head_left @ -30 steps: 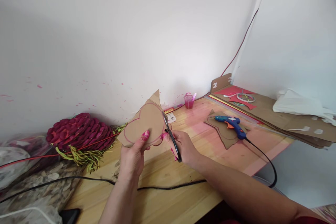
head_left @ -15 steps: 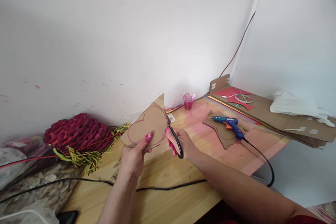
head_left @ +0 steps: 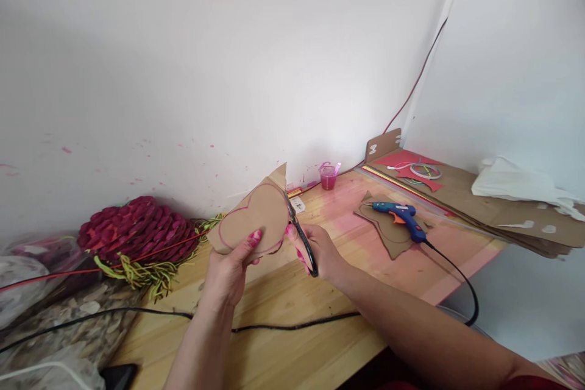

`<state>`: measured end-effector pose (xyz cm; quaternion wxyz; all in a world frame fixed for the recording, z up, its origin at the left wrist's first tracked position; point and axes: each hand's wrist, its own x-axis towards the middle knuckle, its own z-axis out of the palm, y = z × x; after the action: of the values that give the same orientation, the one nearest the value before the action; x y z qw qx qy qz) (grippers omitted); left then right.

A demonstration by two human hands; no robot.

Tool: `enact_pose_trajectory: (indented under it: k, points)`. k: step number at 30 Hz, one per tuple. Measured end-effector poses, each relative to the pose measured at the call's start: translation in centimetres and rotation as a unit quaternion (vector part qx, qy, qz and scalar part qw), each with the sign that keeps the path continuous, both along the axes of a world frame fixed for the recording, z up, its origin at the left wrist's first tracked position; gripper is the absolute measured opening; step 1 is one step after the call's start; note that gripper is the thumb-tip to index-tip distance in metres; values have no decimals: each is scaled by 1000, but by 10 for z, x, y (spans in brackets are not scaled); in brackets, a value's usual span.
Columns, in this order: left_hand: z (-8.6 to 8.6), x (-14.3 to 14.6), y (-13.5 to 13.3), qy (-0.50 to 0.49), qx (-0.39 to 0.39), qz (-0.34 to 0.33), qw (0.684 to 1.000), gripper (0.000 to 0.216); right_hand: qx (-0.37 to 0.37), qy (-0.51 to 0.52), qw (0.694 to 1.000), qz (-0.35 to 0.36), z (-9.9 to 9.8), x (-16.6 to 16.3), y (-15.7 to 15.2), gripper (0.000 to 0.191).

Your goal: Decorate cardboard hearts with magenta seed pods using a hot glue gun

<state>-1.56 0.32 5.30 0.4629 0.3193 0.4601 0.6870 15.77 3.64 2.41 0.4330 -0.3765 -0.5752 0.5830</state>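
Observation:
My left hand (head_left: 233, 268) grips a piece of brown cardboard (head_left: 262, 219) by its lower edge, thumb on top. A heart outline is drawn on the cardboard in purplish red. My right hand (head_left: 315, 250) is closed around black-handled scissors (head_left: 305, 241), whose blades meet the cardboard's right edge beside the drawn line. A narrow strip of cardboard sticks up at the top, past the blades. Reddish-pink colour marks the fingertips of both hands. The cardboard is held tilted above the wooden table (head_left: 283, 353).
A blue glue gun (head_left: 402, 216) lies on another cardboard piece (head_left: 384, 228) at right. Behind stands a cup of pink liquid (head_left: 328, 178). Stacked cardboard (head_left: 475, 195) fills the right corner. At left are a dark red layered object (head_left: 137, 228) and yellow-green yarn (head_left: 141, 274). A black cord (head_left: 297, 324) crosses the table.
My left hand and the cardboard have shifted slightly left and turned a little. The scissors stay at the cardboard's right edge, nearly in the same place.

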Motion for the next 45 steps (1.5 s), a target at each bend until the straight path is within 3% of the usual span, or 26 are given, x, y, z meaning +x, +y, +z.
enact_pose_trajectory:
  k: [10, 21, 41, 45]
  points:
    - [7, -10, 0, 0, -23, 2, 1000, 61, 47, -92, 995, -16, 4, 2, 0, 52]
    - [12, -13, -7, 27, -44, -69, 996, 49, 32, -33, 999, 29, 9, 4, 8, 51]
    - [9, -30, -3, 20, -29, -49, 998, 44, 31, -85, 996, 12, 9, 4, 0, 54]
    - [6, -23, 4, -78, -46, 11, 996, 34, -12, -57, 998, -6, 7, -1, 0, 52]
